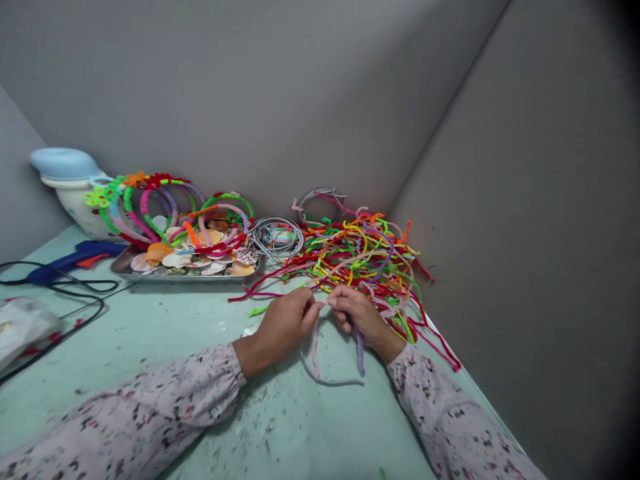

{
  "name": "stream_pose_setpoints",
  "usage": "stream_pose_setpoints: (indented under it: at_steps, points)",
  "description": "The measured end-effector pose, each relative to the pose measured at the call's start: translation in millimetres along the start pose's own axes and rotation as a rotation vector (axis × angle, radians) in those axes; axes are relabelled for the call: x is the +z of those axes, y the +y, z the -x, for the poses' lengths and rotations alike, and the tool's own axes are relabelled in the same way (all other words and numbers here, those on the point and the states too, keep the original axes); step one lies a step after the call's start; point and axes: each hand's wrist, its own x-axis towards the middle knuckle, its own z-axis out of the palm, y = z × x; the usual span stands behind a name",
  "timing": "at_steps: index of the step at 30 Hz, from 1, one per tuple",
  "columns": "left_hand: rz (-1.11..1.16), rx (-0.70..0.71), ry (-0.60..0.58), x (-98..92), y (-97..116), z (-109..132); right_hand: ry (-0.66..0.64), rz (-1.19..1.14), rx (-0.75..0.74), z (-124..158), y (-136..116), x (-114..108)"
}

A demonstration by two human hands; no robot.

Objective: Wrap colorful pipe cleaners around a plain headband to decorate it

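Close together over the table, my left hand [286, 323] and my right hand [361, 321] both pinch with thumb and fingers. A pink pipe cleaner [315, 353] hangs from my left fingertips, and a bit of pink shows between the two pinches. Below my right hand a purple pipe cleaner [360, 355] dangles; its upper end is hidden by the palm. A thin grey strand [337, 383] curves under the hands. Just beyond them lies a tangled heap of colourful pipe cleaners [350, 257].
At the back left a metal tray [190, 278] holds seashells [215, 267], with fuzzy headbands [145, 207] on top. Coils of grey wire [275, 238] sit beside it. Further left are a blue glue gun [75, 260], a black cable [103, 307], a blue-lidded container [75, 193] and a white plastic bag [27, 323].
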Motion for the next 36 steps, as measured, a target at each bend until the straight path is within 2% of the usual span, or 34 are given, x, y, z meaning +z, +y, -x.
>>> stream_pose_setpoints:
  at_steps: [3,12,23,36]
  points:
    - [-0.084,0.037,0.005,-0.5,1.7,2.3,0.003,0.002,0.000,0.3,-0.1,0.2]
    - [-0.050,0.049,0.038,-1.9,4.4,5.5,0.006,0.003,0.015,1.5,-2.5,0.8]
    - [-0.333,0.113,0.051,3.4,0.0,5.7,-0.003,0.003,0.021,0.8,-0.4,-0.5]
    - [-0.431,0.145,0.044,-4.9,9.8,8.1,-0.016,0.008,0.006,0.4,-0.5,-0.6]
